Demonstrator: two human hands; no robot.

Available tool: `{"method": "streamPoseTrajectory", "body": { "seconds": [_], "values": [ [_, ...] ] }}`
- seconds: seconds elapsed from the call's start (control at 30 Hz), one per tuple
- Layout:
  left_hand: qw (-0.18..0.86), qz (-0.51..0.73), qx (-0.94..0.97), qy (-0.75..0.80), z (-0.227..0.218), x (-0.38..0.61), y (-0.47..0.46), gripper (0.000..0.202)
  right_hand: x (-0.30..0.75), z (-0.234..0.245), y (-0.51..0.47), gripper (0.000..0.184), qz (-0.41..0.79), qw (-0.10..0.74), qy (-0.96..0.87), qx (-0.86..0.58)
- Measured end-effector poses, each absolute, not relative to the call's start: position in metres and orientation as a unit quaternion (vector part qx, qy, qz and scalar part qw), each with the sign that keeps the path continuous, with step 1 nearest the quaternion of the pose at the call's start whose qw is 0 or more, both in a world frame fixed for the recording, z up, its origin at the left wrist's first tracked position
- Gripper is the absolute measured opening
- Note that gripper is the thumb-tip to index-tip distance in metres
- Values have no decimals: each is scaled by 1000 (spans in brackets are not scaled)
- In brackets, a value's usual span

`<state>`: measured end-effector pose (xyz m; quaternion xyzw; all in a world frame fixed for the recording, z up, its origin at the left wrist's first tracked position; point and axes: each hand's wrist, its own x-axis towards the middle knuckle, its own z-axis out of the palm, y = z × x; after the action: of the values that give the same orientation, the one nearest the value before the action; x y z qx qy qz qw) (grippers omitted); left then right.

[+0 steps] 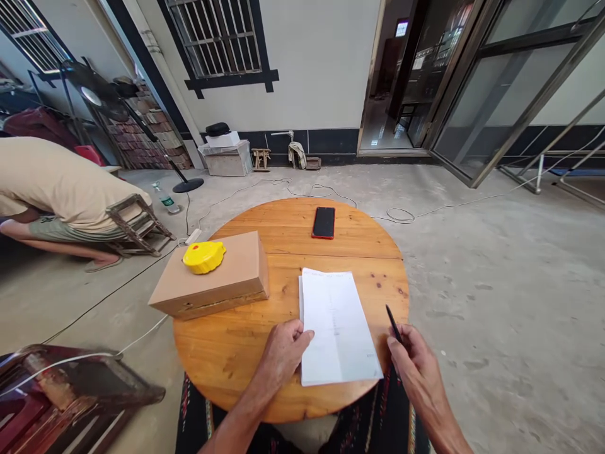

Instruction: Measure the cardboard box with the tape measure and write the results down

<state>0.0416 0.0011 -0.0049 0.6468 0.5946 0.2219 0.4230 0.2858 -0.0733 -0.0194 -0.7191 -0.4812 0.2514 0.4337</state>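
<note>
A small stack of white paper sheets [334, 328] lies on the round wooden table [236, 353] in front of me. My left hand [284, 350] grips the left edge of the sheets, thumb on top and fingers curled at the side. Just right of the paper, my right hand [416, 356] holds a black pen [392, 323] between thumb and fingers, its upper end pointing up and away. The pen is apart from the paper. Faint print shows on the top sheet, too small to read.
A cardboard box [212, 277] with a yellow plastic object [204, 257] on top stands at the table's left. A phone [324, 222] lies near the far edge. A person [70, 183] sits bent over at left. Cables [401, 215] run over the floor beyond the table.
</note>
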Motion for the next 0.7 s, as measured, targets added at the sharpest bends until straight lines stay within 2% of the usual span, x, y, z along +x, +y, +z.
{"method": "streamPoseTrajectory", "body": {
  "seconds": [0.1, 0.23, 0.33, 0.43, 0.57, 0.7],
  "values": [
    [393, 189, 659, 612, -3, 43, 2, 34, 293, -25, -75, 31, 255, 359, -527, -726],
    [321, 121, 683, 645, 6, 43, 2, 37, 282, -15, -74, 34, 195, 231, -580, -756],
    [266, 67, 695, 664, 15, 42, 0, 31, 268, -7, -75, 32, 156, 177, -599, -766],
    [237, 24, 697, 676, 23, 41, -4, 17, 258, -6, -78, 33, 151, 152, -608, -764],
    [219, -16, 696, 684, 28, 43, -10, 54, 254, -10, -80, 34, 142, 151, -609, -766],
    [212, -46, 713, 667, 28, 46, -13, 54, 254, -12, -81, 36, 161, 163, -601, -765]
  ]
}}
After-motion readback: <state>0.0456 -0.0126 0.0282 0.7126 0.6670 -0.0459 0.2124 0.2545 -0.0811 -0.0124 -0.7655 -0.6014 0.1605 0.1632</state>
